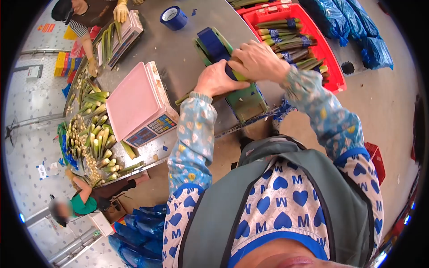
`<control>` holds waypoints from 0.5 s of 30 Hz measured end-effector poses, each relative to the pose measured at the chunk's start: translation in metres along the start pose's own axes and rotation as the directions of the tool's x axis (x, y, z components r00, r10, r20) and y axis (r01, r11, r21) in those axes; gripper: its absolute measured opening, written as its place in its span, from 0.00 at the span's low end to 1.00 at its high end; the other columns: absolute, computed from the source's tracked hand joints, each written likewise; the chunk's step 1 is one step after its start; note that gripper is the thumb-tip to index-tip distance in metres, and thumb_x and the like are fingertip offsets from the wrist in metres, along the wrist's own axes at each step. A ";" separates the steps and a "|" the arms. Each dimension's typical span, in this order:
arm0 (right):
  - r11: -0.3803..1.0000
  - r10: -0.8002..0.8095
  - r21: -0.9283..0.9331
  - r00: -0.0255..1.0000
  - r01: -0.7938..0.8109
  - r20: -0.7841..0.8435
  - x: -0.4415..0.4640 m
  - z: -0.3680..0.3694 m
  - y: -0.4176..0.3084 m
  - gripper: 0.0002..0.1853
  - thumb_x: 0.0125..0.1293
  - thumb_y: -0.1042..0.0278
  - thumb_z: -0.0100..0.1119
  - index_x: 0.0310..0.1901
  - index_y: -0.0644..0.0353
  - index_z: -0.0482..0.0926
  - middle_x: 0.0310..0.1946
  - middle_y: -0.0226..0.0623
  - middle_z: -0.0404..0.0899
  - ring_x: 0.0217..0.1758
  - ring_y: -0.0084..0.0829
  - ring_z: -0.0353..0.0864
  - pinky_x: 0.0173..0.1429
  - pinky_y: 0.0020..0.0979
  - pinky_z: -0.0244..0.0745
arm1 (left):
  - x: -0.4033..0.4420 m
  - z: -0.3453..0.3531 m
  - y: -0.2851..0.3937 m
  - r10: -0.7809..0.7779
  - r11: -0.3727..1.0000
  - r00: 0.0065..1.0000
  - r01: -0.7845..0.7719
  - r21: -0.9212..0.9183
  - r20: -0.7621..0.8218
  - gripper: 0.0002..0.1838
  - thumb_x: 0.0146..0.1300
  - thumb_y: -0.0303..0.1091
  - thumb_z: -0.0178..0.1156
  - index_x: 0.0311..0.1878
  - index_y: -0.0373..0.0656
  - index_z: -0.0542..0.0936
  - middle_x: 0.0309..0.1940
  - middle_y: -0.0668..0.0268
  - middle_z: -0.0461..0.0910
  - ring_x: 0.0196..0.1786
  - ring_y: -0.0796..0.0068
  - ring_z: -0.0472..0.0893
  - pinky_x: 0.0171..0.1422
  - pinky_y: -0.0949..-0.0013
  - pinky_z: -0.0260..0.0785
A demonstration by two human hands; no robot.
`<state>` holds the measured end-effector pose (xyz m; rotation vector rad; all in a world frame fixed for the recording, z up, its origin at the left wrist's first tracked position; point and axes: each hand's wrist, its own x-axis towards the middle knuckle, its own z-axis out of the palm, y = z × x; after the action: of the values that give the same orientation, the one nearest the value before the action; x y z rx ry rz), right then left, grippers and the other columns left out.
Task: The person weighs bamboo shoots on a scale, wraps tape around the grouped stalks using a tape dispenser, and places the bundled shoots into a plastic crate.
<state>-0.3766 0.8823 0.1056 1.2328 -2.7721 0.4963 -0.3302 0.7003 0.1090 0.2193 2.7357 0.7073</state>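
Note:
My left hand (216,79) is closed round a bundle of green stalks (241,84), whose thin end pokes out toward the pink scale. My right hand (260,60) is closed over the same bundle, its fingers pressed at the dark blue tape band (230,72). Exactly what the right fingertips pinch is hidden. Beneath and beyond both hands stands a green tape dispenser (246,103) with a roll of blue tape (212,43) in it.
Left of me is a pink-topped scale (129,100) beside piled stalks (100,138). A loose tape roll (173,18) lies farther back. A red crate (336,85) holds taped bundles; blue bags (333,20) lie beyond. Co-workers stand by a second scale (129,33) and at lower left.

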 end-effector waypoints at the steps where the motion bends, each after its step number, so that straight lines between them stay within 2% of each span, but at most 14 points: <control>1: 0.997 0.062 0.042 0.997 -0.064 0.046 0.002 0.005 0.002 0.19 0.67 0.51 0.54 0.36 0.59 0.84 0.36 0.45 0.84 0.43 0.48 0.83 0.50 0.47 0.75 | 0.005 -0.003 -0.002 -0.012 1.000 1.000 0.012 -0.024 0.020 0.43 0.36 0.67 0.77 0.43 0.37 0.79 0.45 0.47 0.84 0.52 0.50 0.84 0.59 0.55 0.75; 2: 0.990 0.115 0.068 0.990 -0.121 0.085 0.010 -0.007 0.000 0.19 0.66 0.51 0.54 0.33 0.60 0.84 0.34 0.47 0.84 0.40 0.50 0.83 0.49 0.49 0.75 | 0.005 0.003 -0.008 0.002 0.997 0.999 -0.004 -0.074 -0.033 0.45 0.36 0.69 0.76 0.44 0.36 0.79 0.44 0.49 0.84 0.52 0.51 0.83 0.58 0.55 0.75; 3: 0.989 0.086 0.117 0.993 -0.095 0.080 0.014 -0.008 0.004 0.22 0.66 0.51 0.52 0.30 0.63 0.84 0.30 0.53 0.83 0.38 0.54 0.83 0.49 0.50 0.75 | 0.004 0.007 -0.007 0.035 0.999 0.990 -0.032 0.020 -0.138 0.45 0.37 0.70 0.76 0.44 0.36 0.79 0.44 0.50 0.83 0.52 0.52 0.82 0.57 0.56 0.74; 4: 0.989 0.090 0.111 0.993 -0.098 0.074 0.017 -0.007 0.008 0.22 0.66 0.51 0.52 0.30 0.63 0.84 0.30 0.53 0.83 0.38 0.54 0.83 0.49 0.50 0.75 | 0.001 0.014 -0.005 0.072 0.993 0.970 -0.046 0.112 -0.234 0.46 0.37 0.71 0.76 0.45 0.35 0.79 0.45 0.51 0.83 0.51 0.52 0.81 0.57 0.56 0.74; 5: 0.988 0.102 0.101 0.988 -0.114 0.120 0.020 -0.007 0.008 0.22 0.66 0.52 0.52 0.30 0.64 0.84 0.30 0.53 0.83 0.37 0.54 0.83 0.48 0.50 0.76 | -0.005 0.025 -0.008 0.188 0.976 0.887 -0.120 0.182 -0.422 0.48 0.39 0.70 0.76 0.51 0.35 0.79 0.46 0.54 0.81 0.52 0.54 0.78 0.60 0.54 0.71; 6: 0.987 0.112 0.093 0.979 -0.129 0.169 0.022 -0.010 0.003 0.22 0.66 0.52 0.52 0.30 0.65 0.83 0.30 0.54 0.83 0.37 0.55 0.83 0.47 0.50 0.76 | -0.013 0.031 -0.002 0.189 0.976 0.888 -0.122 0.182 -0.419 0.48 0.39 0.70 0.76 0.51 0.35 0.79 0.46 0.54 0.81 0.52 0.54 0.78 0.60 0.54 0.71; 7: 0.987 0.135 0.050 0.963 -0.150 0.234 0.026 -0.015 0.000 0.22 0.66 0.53 0.51 0.29 0.65 0.84 0.30 0.56 0.82 0.35 0.56 0.83 0.45 0.50 0.78 | -0.021 0.038 0.003 0.266 0.954 0.782 -0.131 0.268 -0.563 0.48 0.39 0.68 0.76 0.55 0.37 0.78 0.47 0.56 0.80 0.52 0.54 0.78 0.59 0.53 0.71; 8: 0.987 0.135 0.051 0.963 -0.150 0.233 0.029 -0.016 0.002 0.22 0.66 0.53 0.51 0.29 0.65 0.84 0.30 0.56 0.82 0.35 0.56 0.83 0.45 0.50 0.78 | -0.024 0.043 0.008 0.346 0.927 0.645 -0.123 0.354 -0.682 0.48 0.40 0.66 0.77 0.58 0.39 0.77 0.48 0.58 0.79 0.52 0.55 0.78 0.58 0.52 0.71; 10: 0.987 0.139 0.026 0.939 -0.155 0.315 0.039 -0.018 0.009 0.23 0.67 0.52 0.49 0.33 0.64 0.85 0.34 0.55 0.84 0.35 0.57 0.84 0.44 0.51 0.79 | -0.018 0.052 0.011 0.339 0.923 0.627 -0.077 0.377 -0.701 0.49 0.40 0.65 0.77 0.60 0.39 0.75 0.48 0.59 0.78 0.52 0.55 0.78 0.59 0.52 0.69; 11: 0.983 0.183 -0.087 0.815 -0.162 0.550 0.050 -0.036 -0.003 0.30 0.73 0.46 0.40 0.53 0.63 0.85 0.54 0.53 0.84 0.62 0.46 0.82 0.64 0.47 0.74 | -0.015 0.058 0.010 0.328 0.918 0.612 -0.028 0.395 -0.720 0.51 0.40 0.64 0.77 0.62 0.39 0.72 0.48 0.59 0.77 0.52 0.56 0.77 0.60 0.52 0.67; 12: 0.959 0.264 -0.071 0.769 -0.275 0.582 0.059 -0.035 -0.006 0.30 0.72 0.46 0.41 0.55 0.62 0.84 0.55 0.52 0.83 0.62 0.45 0.81 0.64 0.47 0.73 | -0.012 0.063 0.009 0.319 0.912 0.596 0.019 0.411 -0.737 0.52 0.40 0.64 0.77 0.64 0.39 0.70 0.48 0.60 0.76 0.52 0.57 0.76 0.62 0.52 0.66; 13: 0.920 0.341 -0.061 0.713 -0.387 0.612 0.066 -0.035 -0.001 0.29 0.72 0.47 0.41 0.57 0.61 0.83 0.57 0.50 0.82 0.62 0.45 0.81 0.64 0.46 0.73 | -0.006 0.061 0.003 0.301 0.909 0.642 0.031 0.416 -0.705 0.51 0.36 0.62 0.79 0.61 0.40 0.70 0.45 0.62 0.76 0.51 0.57 0.76 0.57 0.54 0.67; 14: 0.975 0.167 -0.009 0.709 -0.220 0.685 0.080 -0.008 0.022 0.29 0.71 0.46 0.42 0.60 0.57 0.82 0.59 0.47 0.82 0.63 0.49 0.80 0.64 0.45 0.73 | -0.011 0.057 0.004 0.302 0.909 0.641 0.030 0.416 -0.706 0.51 0.36 0.62 0.79 0.61 0.40 0.70 0.45 0.62 0.76 0.51 0.57 0.76 0.57 0.54 0.67; 15: 0.976 0.172 -0.017 0.719 -0.217 0.673 0.082 0.011 0.032 0.29 0.71 0.46 0.42 0.60 0.57 0.82 0.59 0.47 0.82 0.63 0.49 0.80 0.64 0.45 0.73 | -0.013 0.047 0.008 0.257 0.929 0.745 -0.015 0.370 -0.616 0.50 0.35 0.61 0.79 0.58 0.42 0.71 0.45 0.62 0.75 0.50 0.58 0.77 0.55 0.54 0.68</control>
<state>-0.4542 0.8406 0.1025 1.3473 -3.5480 0.1497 -0.3022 0.7251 0.0772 0.2988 3.5633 0.3654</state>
